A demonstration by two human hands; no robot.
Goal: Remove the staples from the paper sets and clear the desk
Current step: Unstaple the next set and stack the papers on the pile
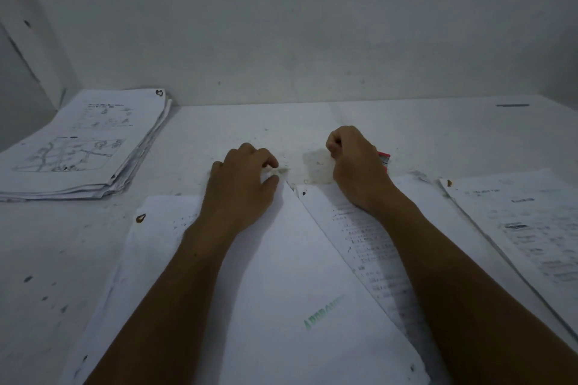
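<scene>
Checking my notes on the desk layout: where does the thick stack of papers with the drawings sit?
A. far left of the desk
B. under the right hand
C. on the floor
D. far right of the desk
A: the stack of papers lies at the desk's far left, near the wall corner, apart from both hands.

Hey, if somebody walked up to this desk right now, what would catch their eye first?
Two bare forearms reach up the middle: the left hand pinches the top corner of a blank sheet, and the right hand is curled round a red tool just beyond the printed pages. A thick paper stack sits at the far left by the wall.
</scene>
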